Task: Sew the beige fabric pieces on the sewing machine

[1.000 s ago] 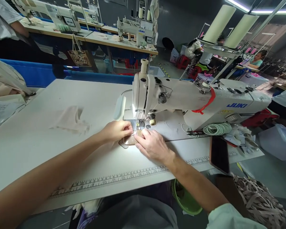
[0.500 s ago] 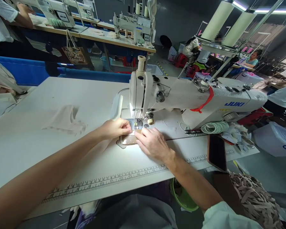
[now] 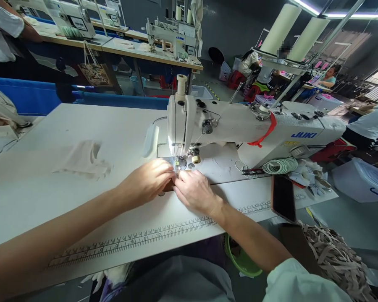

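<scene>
Both hands meet at the presser foot [image 3: 177, 162] of the white sewing machine [image 3: 236, 123]. My left hand [image 3: 149, 179] is closed, its fingertips pinching a small fabric piece [image 3: 169, 187] just left of the needle area. My right hand [image 3: 195, 191] is closed too, thumb and fingers gathered on the same fabric from the right. Only a brownish sliver of that fabric shows beneath the fingers; the rest is hidden by the hands. On the table to the left lies a loose pale cloth piece [image 3: 85, 159].
A phone [image 3: 283, 198] rests at the table's right edge, near a coil of pale green cord [image 3: 279, 165] and fabric scraps [image 3: 311, 176]. A printed ruler [image 3: 138, 241] runs along the front edge. Below stand a green bin [image 3: 244, 262] and a heap of fabric strips [image 3: 337, 256].
My left hand has turned over the fabric, its fingers now closer to my right fingers and covering most of the piece. My right hand stays near the presser foot. The view has shifted slightly.
</scene>
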Demonstrator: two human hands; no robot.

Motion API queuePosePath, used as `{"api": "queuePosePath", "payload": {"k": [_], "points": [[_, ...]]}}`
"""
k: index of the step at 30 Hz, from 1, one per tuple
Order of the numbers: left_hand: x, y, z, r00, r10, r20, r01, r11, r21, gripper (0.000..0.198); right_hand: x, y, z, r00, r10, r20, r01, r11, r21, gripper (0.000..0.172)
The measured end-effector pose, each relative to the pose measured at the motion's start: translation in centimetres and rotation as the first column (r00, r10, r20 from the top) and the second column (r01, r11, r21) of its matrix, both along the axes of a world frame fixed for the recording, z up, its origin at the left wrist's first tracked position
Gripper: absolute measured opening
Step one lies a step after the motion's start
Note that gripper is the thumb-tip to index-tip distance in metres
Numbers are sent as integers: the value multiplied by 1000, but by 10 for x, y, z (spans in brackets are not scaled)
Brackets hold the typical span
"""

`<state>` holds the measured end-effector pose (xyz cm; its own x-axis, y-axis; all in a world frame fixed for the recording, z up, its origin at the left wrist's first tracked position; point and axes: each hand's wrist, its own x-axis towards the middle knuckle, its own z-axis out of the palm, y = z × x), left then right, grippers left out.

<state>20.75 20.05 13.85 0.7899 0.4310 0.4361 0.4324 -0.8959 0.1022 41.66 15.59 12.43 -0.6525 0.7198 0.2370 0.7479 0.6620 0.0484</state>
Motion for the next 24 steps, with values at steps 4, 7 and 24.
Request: {"api": "queuePosePath", "payload": {"k": [4, 7, 24], "points": [[-5, -17, -15, 997, -8, -81, 23, 982, 188, 38, -1, -1, 1, 1000, 1, -2, -1, 1000, 3, 26], [-6, -21, -22, 994, 13, -107, 12, 974, 224, 35, -1, -1, 1, 1000, 1, -20, -1, 1000, 13, 28], [19, -1, -32, 962, 210, -172, -169, 959, 227, 38, 44, 26, -1, 957, -200, -210, 222, 971, 86, 28]]}}
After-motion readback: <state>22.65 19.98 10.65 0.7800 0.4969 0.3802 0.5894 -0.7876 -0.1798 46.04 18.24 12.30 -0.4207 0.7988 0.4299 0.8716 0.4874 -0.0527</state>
